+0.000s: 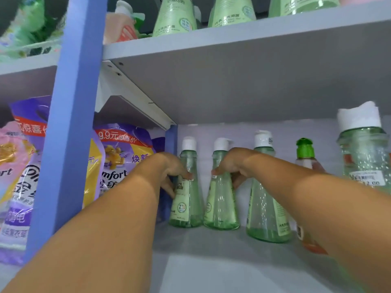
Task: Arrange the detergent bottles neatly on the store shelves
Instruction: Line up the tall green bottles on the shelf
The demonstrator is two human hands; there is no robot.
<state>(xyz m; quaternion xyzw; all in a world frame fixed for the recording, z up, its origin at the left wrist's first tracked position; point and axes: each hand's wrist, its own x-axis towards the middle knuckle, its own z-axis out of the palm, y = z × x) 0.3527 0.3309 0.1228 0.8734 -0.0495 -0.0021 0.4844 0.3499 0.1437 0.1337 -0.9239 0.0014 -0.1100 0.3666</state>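
On the shelf, each hand's grip holds one green bottle: left hand, right hand, left bottle, right bottle.

I counted four clear green cone-shaped bottles with white caps on the lower shelf, the leftmost at the back corner, and one orange bottle with a green flip cap. Above stood three more green bottles and one pink pouch. Left held two purple softener bags. Two hands, left and right, were in view
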